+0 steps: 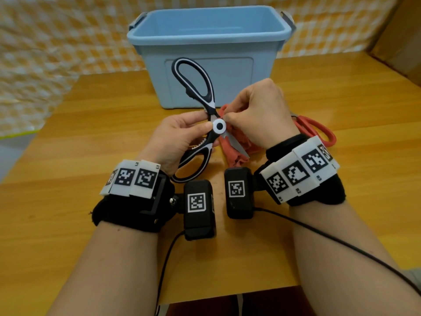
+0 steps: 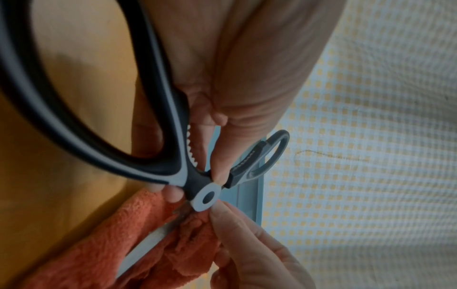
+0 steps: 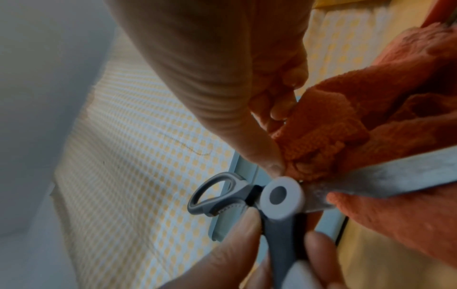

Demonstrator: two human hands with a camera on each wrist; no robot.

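1. Black and white plastic is forming the two big handle loops of the scissors (image 1: pixel 219 126), which are standing wide open in the air above the wooden table (image 1: pixel 341 92). A round white button with a dark centre is marking the pivot (image 2: pixel 207 199), and small teeth are showing along the inner edge of the near handle. One grey steel blade (image 3: pixel 395 172) is pointing toward the person's right.
2. An orange-red fluffy cloth (image 1: pixel 228 149) is bunching around that blade and hiding part of it.
3. A blue bin (image 1: pixel 205 41) is standing open just behind the hands, and the far handle loop is rising in front of its near wall. A pair of red scissors (image 1: pixel 316 124) is lying flat on the table to the right, partly hidden behind the right wrist. A yellow-and-white checked sheet (image 1: pixel 57 42) is hanging behind the table.
4. The left hand (image 1: pixel 175 137) is pinching the scissors between thumb and fingertips right beside the pivot, with the near handle loop lying against the palm.
5. The right hand (image 1: pixel 257 115) is curling over from the other side, its thumb and fingers pinching the cloth against the blade just next to the pivot. The two hands' fingertips are almost meeting there.
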